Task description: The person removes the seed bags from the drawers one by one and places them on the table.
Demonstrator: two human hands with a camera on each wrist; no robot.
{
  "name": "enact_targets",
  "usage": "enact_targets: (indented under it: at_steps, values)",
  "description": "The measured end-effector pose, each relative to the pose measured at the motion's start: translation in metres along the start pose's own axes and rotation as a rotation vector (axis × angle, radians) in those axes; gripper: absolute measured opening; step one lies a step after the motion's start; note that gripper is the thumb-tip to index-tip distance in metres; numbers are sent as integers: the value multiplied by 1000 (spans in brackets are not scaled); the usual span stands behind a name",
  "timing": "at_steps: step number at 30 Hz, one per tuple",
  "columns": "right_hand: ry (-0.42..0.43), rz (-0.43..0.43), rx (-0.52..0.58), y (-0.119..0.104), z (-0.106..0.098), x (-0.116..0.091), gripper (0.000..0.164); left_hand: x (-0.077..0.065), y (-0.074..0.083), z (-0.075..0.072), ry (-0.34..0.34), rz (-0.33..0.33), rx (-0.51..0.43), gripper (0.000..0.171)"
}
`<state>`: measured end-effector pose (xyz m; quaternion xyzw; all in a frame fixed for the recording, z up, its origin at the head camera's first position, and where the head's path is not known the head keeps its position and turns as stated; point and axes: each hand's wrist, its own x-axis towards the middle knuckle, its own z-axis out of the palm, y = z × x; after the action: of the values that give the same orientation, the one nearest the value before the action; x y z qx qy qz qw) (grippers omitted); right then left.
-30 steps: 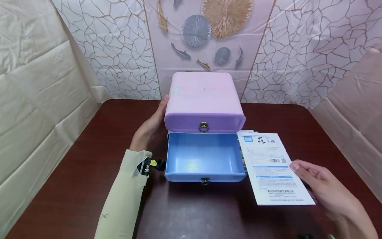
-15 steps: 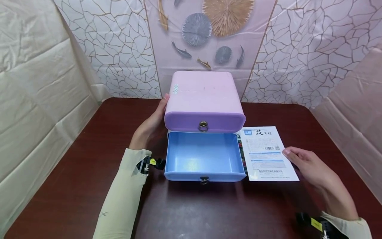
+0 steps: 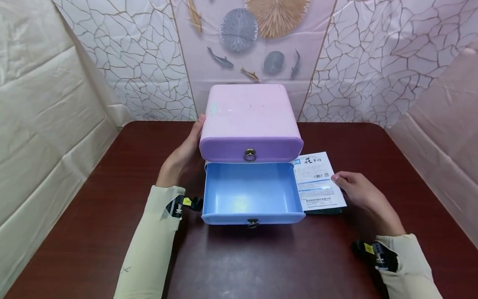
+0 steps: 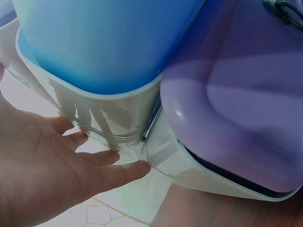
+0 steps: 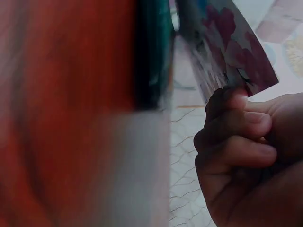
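Observation:
A pink two-tier drawer box (image 3: 246, 110) stands mid-table, its purple upper drawer (image 3: 224, 149) closed. The blue lower drawer (image 3: 254, 193) is pulled out, and nothing lies in it. My left hand (image 3: 181, 160) rests against the box's left side; in the left wrist view its straight fingers (image 4: 125, 172) touch the pale side wall. To the right of the blue drawer, my right hand (image 3: 360, 193) pinches a flat printed seed packet (image 3: 317, 182) by its right edge. Pink flowers show on the packet's other face (image 5: 236, 52) in the right wrist view.
A dark green flat thing (image 3: 325, 211) lies on the brown table beneath the packet, mostly covered by it. Patterned cloth (image 3: 149, 62) hangs behind the table, and plain cloth (image 3: 41, 137) closes off the left side.
My right hand has moved the seed packet away from me and leftward, toward the drawer box, and lower over the dark green thing. The left hand stays at the box's side.

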<state>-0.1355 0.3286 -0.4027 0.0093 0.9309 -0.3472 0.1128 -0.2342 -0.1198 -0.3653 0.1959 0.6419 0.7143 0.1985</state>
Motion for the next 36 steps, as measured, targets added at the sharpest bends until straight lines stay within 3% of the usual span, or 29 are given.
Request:
enact_targets:
  at_steps: [17,24,30,36]
  values:
    - [96,116,-122,-6,13,4,45,-6,1,-9,0,8,2,90]
    - [190,79,-127,-6,6,-10,53,-1,-3,-4,-8,-1,-31,86]
    - [289,31,-110,-34,-2,-35,55,4,-1,0,13,1,-40,85]
    - [344,-56,-82,-78,8,-70,47,3,-1,-2,33,-6,-50,87]
